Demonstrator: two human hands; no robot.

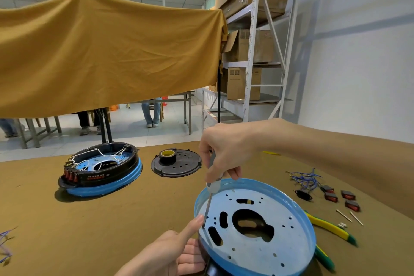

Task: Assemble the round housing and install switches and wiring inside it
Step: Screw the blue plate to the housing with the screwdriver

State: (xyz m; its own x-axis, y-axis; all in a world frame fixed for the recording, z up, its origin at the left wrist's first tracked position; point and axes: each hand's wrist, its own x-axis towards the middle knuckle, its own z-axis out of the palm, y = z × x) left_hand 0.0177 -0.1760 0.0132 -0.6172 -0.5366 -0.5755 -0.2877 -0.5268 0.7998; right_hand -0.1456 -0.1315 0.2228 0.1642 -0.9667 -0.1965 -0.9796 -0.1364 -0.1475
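Note:
A round blue housing [298, 213] with a perforated pale plate inside lies tilted at the front right of the table. My right hand [226, 150] grips a grey-handled screwdriver [212, 182], its shaft pointing down to the plate's left rim. My left hand [172, 251] holds the housing's left edge from below, index finger stretched up beside the screwdriver tip. Several red rocker switches [340, 197] and a bundle of blue wires [307, 180] lie to the right.
A finished housing with switches and white wiring [100, 170] stands at the left. A black round cover [179, 167] carries a tape roll [168, 155]. Yellow-green pliers [331, 228] lie right of the housing. Loose wires [5, 244] lie at the far left. Shelving with boxes stands behind.

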